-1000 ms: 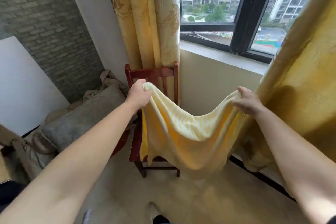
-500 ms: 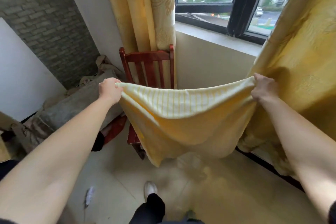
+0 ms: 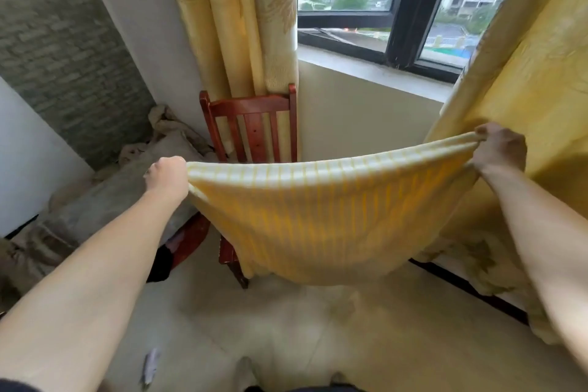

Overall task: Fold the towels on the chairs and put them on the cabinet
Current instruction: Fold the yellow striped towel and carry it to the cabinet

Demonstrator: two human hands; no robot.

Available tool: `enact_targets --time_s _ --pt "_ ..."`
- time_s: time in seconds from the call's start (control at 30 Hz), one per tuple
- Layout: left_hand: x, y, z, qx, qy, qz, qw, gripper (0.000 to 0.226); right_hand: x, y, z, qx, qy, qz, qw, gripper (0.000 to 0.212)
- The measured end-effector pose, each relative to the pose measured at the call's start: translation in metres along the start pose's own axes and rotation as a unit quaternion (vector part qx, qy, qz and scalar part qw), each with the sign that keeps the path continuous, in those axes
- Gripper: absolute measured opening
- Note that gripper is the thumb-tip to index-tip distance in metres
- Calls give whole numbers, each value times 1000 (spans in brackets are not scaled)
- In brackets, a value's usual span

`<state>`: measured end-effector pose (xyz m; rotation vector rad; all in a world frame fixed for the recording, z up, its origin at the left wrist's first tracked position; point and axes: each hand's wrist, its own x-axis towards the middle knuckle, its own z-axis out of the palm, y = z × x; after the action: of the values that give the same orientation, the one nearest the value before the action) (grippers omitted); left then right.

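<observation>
Towel [image 3: 331, 216] tauter — chair [image 3: 251, 105], tiled floor [image 3: 350, 328] behind

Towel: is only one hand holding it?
No: the left hand and the right hand each grip a top corner, and the towel hangs stretched between them.

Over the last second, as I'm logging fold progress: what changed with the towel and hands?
The left hand moved left, away from the chair, and the right hand moved right, pulling the sagging towel out wide with a nearly taut top edge. Nothing was let go: each hand still grips its corner. The chair stayed put.
</observation>
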<state>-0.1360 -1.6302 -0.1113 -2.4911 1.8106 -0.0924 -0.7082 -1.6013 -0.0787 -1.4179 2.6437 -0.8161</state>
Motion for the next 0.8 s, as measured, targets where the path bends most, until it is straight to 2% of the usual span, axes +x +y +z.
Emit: enact_targets --time_s 0.1,0.17,0.27,0.37,0.43,0.5,0.57,0.63,0.73,0.8 --pt "33 -31 9 -78 28 -47 995 23 -3 -5 -7 -35 23 16 999 40" --pt "52 -44 10 -167 35 -105 980 26 -7 -14 -10 -47 16 34 998 37" --pt "57 -43 -3 -340 28 -166 925 28 -16 -32 -17 -37 9 66 997 26" --pt "60 -43 -16 -472 24 -152 868 28 -17 -35 -16 4 -32 96 995 20" --pt "70 -53 -20 -510 8 -139 849 28 -13 -35 -11 146 -56 172 973 17" --pt "88 -66 -17 -528 -14 -149 836 30 -11 -35 -8 306 -70 252 915 10" --pt "112 -80 -7 -541 -26 -160 825 31 -8 -33 -5 370 -78 273 885 18" --pt "103 -77 -25 -540 -32 -158 826 32 -6 -31 -3 358 -102 234 898 27" --pt "95 -67 -38 -524 -35 -133 841 32 -13 -40 2 191 -116 125 967 57" --pt "95 -61 -38 -491 -35 -102 865 41 -20 -53 4 81 -108 60 989 68"
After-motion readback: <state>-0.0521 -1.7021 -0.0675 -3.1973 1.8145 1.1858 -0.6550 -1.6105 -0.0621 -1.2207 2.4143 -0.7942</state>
